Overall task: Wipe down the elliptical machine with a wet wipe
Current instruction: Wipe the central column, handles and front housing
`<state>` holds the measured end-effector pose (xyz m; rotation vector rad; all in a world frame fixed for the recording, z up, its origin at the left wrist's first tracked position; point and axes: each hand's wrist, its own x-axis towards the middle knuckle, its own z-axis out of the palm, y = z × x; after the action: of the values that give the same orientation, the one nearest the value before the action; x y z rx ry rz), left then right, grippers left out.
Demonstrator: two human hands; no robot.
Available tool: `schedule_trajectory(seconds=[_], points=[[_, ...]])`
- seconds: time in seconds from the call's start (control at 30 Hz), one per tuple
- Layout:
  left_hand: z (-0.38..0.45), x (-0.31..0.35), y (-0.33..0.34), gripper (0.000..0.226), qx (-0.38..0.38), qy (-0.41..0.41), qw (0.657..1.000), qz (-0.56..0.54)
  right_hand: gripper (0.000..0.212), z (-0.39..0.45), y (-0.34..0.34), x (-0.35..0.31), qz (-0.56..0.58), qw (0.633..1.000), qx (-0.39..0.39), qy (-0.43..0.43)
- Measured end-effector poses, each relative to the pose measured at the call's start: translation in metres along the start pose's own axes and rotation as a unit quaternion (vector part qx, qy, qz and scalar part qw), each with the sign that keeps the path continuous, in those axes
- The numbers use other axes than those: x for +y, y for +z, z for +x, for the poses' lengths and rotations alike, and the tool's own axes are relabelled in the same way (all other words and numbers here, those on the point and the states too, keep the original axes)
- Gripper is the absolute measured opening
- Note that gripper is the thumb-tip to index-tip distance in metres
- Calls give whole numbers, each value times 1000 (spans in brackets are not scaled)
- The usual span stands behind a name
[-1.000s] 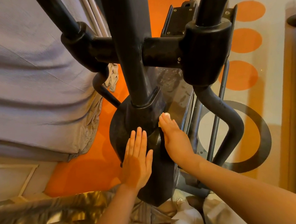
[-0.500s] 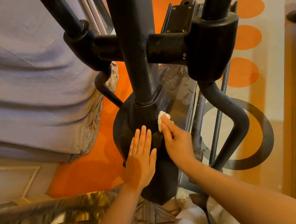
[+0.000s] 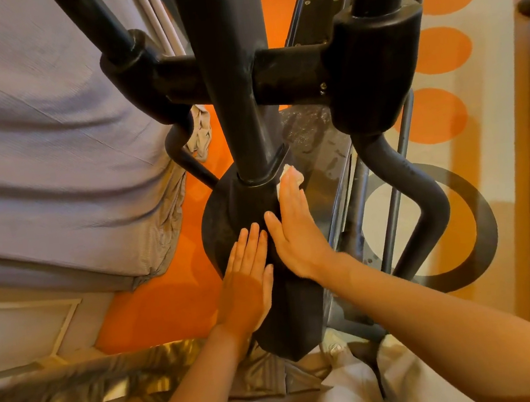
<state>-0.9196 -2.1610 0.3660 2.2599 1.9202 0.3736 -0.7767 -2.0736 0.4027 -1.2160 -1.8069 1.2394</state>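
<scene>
Pressing flat, your right hand holds the white wipe against the black machine, just beside the bottom of the thick post; the wipe peeks out past your straight fingertips; your left hand lies flat on the machine too, fingers straight and together, holding nothing; both hands sit side by side; a grey bed is on the left; the floor is orange.

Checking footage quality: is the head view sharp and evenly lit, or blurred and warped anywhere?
Head view: warm, dim light; hands sharp, the left hand flat on the black housing, the right hand pressing the wet wipe; bed sheet smeared; wide-angle bends the edges.
</scene>
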Motion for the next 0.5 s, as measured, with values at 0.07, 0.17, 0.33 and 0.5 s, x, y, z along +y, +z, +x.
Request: schedule_trajectory(seconds=[0.07, 0.17, 0.33, 0.5], points=[[-1, 0, 2, 53, 1, 0, 1000, -3, 71, -23, 1, 7, -73, 996, -19, -37], [-1, 1, 2, 52, -1, -12, 1000, -6, 69, -38, 3, 19, -173, 983, -29, -62], [1, 4, -2, 54, -6, -9, 999, 31, 67, 19, -11, 12, -27, 996, 10, 82], [0, 5, -2, 53, -13, -5, 998, 54, 57, 34, -21, 7, 72, 996, 12, 49]])
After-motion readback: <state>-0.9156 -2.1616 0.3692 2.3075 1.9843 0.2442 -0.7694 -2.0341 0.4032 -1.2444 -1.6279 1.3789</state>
